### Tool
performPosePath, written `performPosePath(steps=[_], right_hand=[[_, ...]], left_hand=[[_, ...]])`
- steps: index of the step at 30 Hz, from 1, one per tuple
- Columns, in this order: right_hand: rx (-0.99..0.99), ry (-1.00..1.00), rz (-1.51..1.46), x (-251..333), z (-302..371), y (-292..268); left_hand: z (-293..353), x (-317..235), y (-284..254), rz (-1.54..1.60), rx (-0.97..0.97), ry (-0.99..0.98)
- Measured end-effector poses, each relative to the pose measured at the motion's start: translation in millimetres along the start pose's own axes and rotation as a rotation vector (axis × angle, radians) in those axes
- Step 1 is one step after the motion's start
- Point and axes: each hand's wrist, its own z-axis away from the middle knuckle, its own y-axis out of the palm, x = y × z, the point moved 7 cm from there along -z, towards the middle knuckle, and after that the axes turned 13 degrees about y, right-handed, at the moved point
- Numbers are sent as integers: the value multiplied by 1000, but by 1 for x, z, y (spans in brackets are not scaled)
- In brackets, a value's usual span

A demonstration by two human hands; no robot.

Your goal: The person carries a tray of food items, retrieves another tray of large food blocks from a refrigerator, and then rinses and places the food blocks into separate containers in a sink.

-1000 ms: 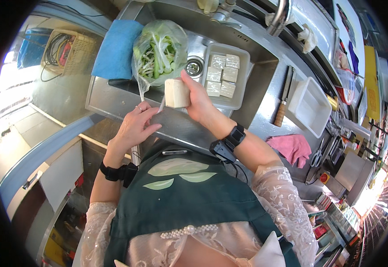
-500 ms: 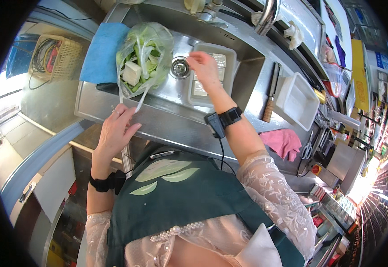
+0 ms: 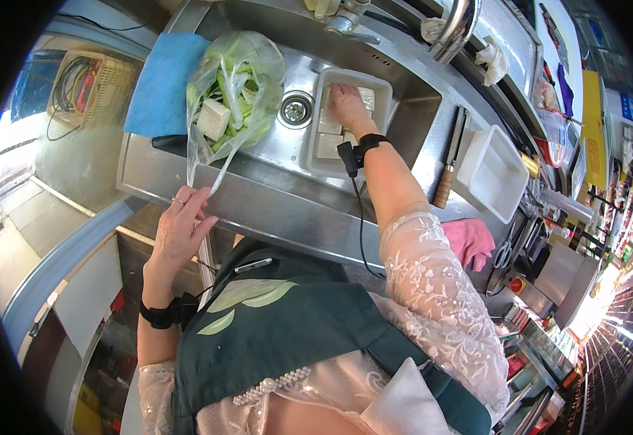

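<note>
My left hand (image 3: 181, 225) pinches the twisted handle of a clear plastic bag (image 3: 262, 58) at the sink's near edge. Leafy greens (image 3: 238, 109) and a white tofu block (image 3: 213, 119) show through the bag, which rests in the left part of the sink. My right hand (image 3: 350, 110) reaches into a white tub (image 3: 312, 141) standing in the sink. Its fingers lie stretched over the pale tofu blocks (image 3: 329, 145) inside, touching them; the fingertips are partly hard to make out.
A metal sink (image 3: 302, 190) surrounds the tub and bag, with a drain (image 3: 296, 109) between them. A blue cloth (image 3: 162, 87) covers its left rim. To the right lie a wooden-handled knife (image 3: 444, 185), a second white tub (image 3: 496, 174) and a pink cloth (image 3: 469, 241). The faucet (image 3: 347, 18) stands behind.
My right hand has moved from above the tub's left edge into the tub, down onto the tofu. My left hand keeps its hold on the bag handle, shifted slightly down and left.
</note>
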Motion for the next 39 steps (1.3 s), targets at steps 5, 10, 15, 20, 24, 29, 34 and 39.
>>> performPosePath(steps=[5, 10, 15, 20, 24, 29, 34, 39], right_hand=[[142, 17, 70, 3, -11, -1], [378, 85, 142, 8, -15, 0], [162, -7, 1, 10, -13, -24], [204, -29, -11, 5, -1, -18], [153, 236, -229, -5, 8, -43], [328, 446, -1383, 29, 40, -134], [545, 155, -1573, 147, 93, -320], [449, -383, -1587, 188, 118, -404]], left_hand=[[4, 2, 2, 10, -10, -18], [2, -1, 5, 16, -1, -10], [3, 0, 4, 9, -8, -5], [0, -3, 6, 13, -28, -4], [-3, -5, 7, 21, -16, -12], [-6, -2, 7, 42, 1, -21], [-4, -3, 9, 29, -40, 66], [-16, -14, 5, 39, 8, 53]])
